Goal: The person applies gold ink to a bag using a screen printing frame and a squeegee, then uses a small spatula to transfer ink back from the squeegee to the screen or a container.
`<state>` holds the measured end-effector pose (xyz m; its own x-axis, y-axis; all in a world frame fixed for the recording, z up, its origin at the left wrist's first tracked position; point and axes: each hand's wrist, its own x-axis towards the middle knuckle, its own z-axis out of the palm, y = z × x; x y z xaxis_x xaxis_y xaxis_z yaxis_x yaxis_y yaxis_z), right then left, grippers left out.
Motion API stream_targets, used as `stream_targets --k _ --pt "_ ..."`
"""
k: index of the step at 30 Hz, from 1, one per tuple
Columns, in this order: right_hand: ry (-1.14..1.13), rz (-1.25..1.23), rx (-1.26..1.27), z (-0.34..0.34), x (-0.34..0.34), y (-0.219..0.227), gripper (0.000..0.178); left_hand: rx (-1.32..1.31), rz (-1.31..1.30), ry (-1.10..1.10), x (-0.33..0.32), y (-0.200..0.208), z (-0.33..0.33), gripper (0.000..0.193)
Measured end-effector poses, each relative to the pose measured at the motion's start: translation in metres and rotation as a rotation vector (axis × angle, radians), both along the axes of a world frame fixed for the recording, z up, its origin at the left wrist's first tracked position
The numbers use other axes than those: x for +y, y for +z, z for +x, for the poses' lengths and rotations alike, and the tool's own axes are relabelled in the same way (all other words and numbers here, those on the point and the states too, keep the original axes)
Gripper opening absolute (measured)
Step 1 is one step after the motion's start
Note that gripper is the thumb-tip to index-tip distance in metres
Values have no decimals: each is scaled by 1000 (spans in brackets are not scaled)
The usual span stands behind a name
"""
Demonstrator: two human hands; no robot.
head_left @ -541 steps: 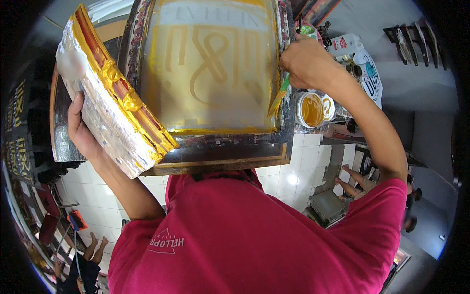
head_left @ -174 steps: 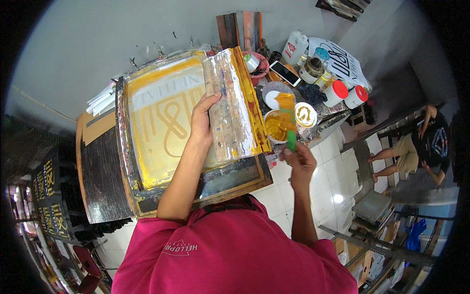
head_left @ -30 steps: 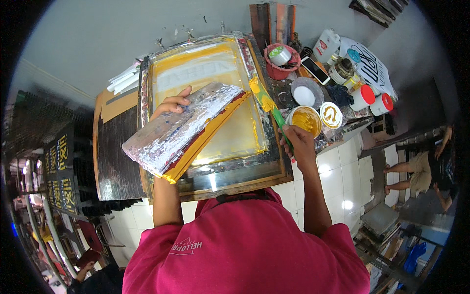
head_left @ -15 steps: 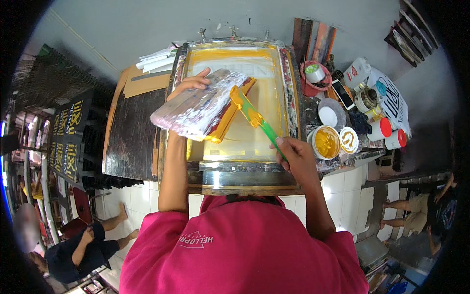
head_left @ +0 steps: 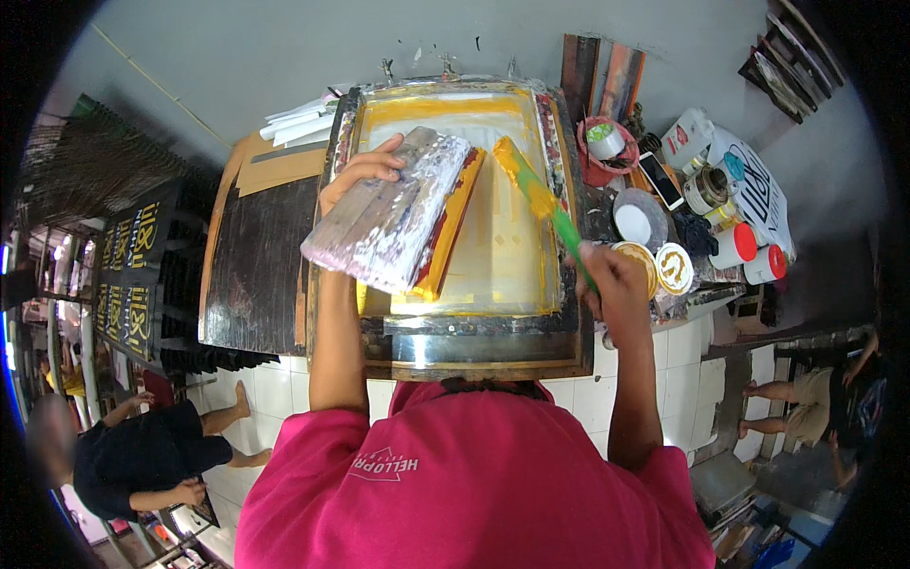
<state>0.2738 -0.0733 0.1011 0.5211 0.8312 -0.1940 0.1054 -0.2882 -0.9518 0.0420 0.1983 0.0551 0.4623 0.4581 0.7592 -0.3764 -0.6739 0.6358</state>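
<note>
In my left hand (head_left: 365, 175) is a wide wooden squeegee (head_left: 384, 213), smeared with white and pale purple. Yellow ink coats its dark red blade along the right edge. It tilts above a framed printing screen (head_left: 502, 228), whose mesh carries yellow ink, thickest in a band at the far end. My right hand (head_left: 616, 284) is closed round the handle of a green spatula (head_left: 567, 230). Yellow ink covers the spatula's far half, which points up and left, apart from the squeegee. My right hand partly hides a white tub of yellow ink (head_left: 637, 254).
Right of the screen stand an ink-smeared lid (head_left: 674, 269), a phone (head_left: 661, 180), a red basket (head_left: 608, 161) and red-lidded jars (head_left: 734, 246). Brown card (head_left: 280, 169) and white papers lie at the left. One person (head_left: 156, 455) is at the left, another (head_left: 815, 403) at the right.
The spatula has moved right, away from the squeegee's blade, with my right hand now in front of the ink tub. The squeegee has shifted slightly and turned more upright.
</note>
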Motion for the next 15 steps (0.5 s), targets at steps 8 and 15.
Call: stream_targets --k 8,15 --pt "20 -79 -259 57 52 -52 42 -36 -170 -140 -32 29 -10 26" --pt "132 -156 -252 71 69 -54 42 -43 -164 -120 -35 34 -16 26"
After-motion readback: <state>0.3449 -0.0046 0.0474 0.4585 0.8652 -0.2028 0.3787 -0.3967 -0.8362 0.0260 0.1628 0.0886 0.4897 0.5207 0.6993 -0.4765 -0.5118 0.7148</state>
